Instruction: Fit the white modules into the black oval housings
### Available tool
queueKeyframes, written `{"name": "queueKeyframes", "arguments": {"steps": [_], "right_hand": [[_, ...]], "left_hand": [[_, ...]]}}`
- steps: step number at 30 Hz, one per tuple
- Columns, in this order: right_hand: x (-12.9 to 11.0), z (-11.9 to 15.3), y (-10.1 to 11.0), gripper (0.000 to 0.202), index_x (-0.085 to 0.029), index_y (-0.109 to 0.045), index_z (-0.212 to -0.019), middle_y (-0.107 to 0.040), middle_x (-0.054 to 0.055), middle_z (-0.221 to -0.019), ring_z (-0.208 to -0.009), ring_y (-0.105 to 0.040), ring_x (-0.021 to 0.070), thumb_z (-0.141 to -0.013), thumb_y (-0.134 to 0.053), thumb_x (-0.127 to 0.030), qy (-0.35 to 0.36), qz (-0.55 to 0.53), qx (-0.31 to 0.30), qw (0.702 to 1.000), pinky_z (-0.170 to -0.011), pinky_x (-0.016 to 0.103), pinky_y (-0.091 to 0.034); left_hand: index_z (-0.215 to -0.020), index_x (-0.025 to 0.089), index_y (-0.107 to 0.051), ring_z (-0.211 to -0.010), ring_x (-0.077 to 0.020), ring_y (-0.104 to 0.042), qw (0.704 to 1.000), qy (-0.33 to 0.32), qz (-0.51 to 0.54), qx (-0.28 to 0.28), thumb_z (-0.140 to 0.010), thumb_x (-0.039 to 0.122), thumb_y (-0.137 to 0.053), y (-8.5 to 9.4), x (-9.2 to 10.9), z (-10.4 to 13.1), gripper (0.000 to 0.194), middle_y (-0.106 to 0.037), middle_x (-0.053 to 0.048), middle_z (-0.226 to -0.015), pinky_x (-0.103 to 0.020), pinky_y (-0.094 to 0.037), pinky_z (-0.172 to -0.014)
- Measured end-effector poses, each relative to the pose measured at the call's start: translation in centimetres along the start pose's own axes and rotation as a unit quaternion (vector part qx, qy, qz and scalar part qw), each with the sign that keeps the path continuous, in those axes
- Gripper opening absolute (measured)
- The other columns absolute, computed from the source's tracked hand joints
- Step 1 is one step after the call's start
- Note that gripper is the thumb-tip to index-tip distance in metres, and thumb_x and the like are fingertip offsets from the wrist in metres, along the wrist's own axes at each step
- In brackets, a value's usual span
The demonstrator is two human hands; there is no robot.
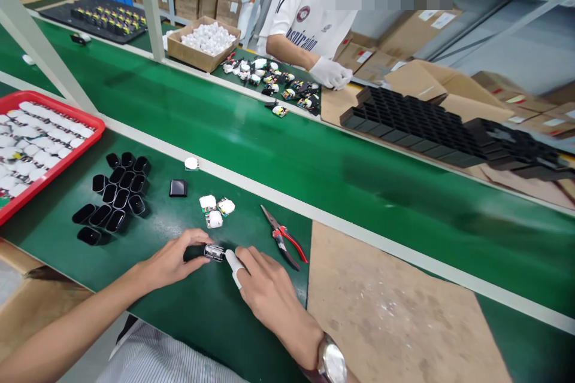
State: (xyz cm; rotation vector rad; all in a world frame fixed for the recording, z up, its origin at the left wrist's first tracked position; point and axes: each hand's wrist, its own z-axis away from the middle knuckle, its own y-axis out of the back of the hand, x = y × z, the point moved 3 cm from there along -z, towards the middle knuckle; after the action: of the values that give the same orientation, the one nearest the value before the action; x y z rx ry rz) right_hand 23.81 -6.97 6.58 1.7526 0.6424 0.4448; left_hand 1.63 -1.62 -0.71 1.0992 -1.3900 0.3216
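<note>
Head view, and at the far left of the frame a red tray sits loaded with white-topped parts. Next along, left of centre, comes a huddle of black cups on the green worktop. Then a square black piece lies alone, and below it here's the left hand, thumb and forefinger pinching a small black case by its left side. That case is just below the middle of the frame, open end towards the camera, something pale showing within. Above it lie three loose boards, bunched together. Over to the right hand: fingers curled, one white-sheathed fingertip at the case's right end; whether the thumb grips too, I cannot tell. Fitting the insides into the case looks like the step in hand, and the next move seems to call for a steady left pinch and careful, even pressure from the right. Further right, red-handled pliers lie beside a brown sheet.
</note>
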Motion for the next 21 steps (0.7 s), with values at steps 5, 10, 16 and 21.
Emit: {"name": "queueKeyframes", "arguments": {"steps": [5, 10, 16, 21], "right_hand": [[0.2, -0.8, 1.7, 0.026, -0.021, -0.058, -0.075, -0.064, 0.009, -0.096, -0.077, -0.055, 0.0221, -0.087, -0.053, 0.001, 0.011, 0.035, 0.000, 0.999, -0.059, 0.036, -0.043], [0.3, -1.4, 1.9, 0.026, -0.021, -0.060, -0.077, -0.066, 0.009, -0.095, -0.076, -0.056, 0.0218, -0.087, -0.051, 0.001, 0.017, 0.028, -0.007, 0.999, -0.059, 0.036, -0.044], [1.3, -1.2, 1.8, 0.023, -0.019, -0.064, -0.087, -0.067, 0.008, -0.098, -0.074, -0.059, 0.0195, -0.089, -0.051, 0.001, -0.005, -0.022, 0.006, 1.000, -0.060, 0.034, -0.047], [3.5, 3.2, -0.5, 0.023, -0.020, -0.064, -0.096, -0.067, 0.010, -0.110, -0.071, -0.064, 0.0177, -0.099, -0.045, -0.007, -0.144, -0.037, 0.049, 0.988, -0.059, 0.033, -0.051]], "left_hand": [[-0.142, 0.026, -0.044, -0.125, -0.0252, -0.073, 1.000, 0.004, 0.008, -0.011, -0.105, 0.027, -0.064, 0.0, 0.1, 0.0, 0.042, -0.072, -0.010, -0.132, -0.046, -0.063, -0.107], [-0.142, 0.026, -0.043, -0.124, -0.0249, -0.073, 1.000, 0.013, 0.011, -0.014, -0.105, 0.027, -0.065, 0.0, 0.0, 0.0, 0.043, -0.072, -0.010, -0.132, -0.046, -0.063, -0.108], [-0.143, 0.027, -0.043, -0.123, -0.0240, -0.074, 1.000, 0.014, 0.000, -0.019, -0.105, 0.026, -0.064, 0.0, 0.1, 0.1, 0.044, -0.072, -0.009, -0.132, -0.043, -0.064, -0.105], [-0.143, 0.028, -0.055, -0.124, -0.0247, -0.072, 0.993, -0.084, -0.084, -0.018, -0.106, 0.019, -0.062, 0.3, 1.5, 0.0, 0.039, -0.064, -0.012, -0.143, -0.038, -0.064, -0.103]]}}
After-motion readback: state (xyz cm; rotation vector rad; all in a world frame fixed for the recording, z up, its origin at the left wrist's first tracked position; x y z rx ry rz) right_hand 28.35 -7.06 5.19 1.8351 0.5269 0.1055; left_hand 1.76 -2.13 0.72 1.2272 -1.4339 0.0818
